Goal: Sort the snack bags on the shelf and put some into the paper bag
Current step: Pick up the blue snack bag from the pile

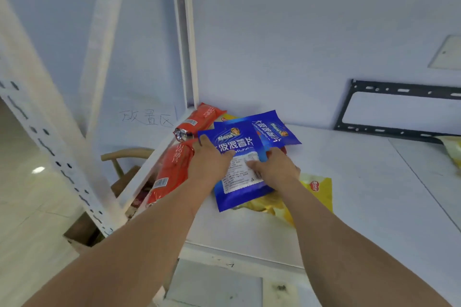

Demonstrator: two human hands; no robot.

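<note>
Left hand: the left hand (208,161) is lying on the near blue chip bag (239,167), thumb reaching toward its top edge; fingers look fairly flat, pressing rather than pinching.
Right hand: the right hand (273,166) is resting on the same bag's right edge; whether it is pinching I cannot tell.
Likely reason: both hands seem to be squaring this bag onto the pile.
Other bags: a second blue bag (277,129) is lying behind; red bags (172,169) are crowding the left edge; a yellow bag (314,192) is lying underneath.
Paper bag: not showing.
Surface: a white shelf board (361,182); perforated uprights (50,142) are framing it.
Room: pale wall; a black bracket (399,112) is hanging there.
</note>
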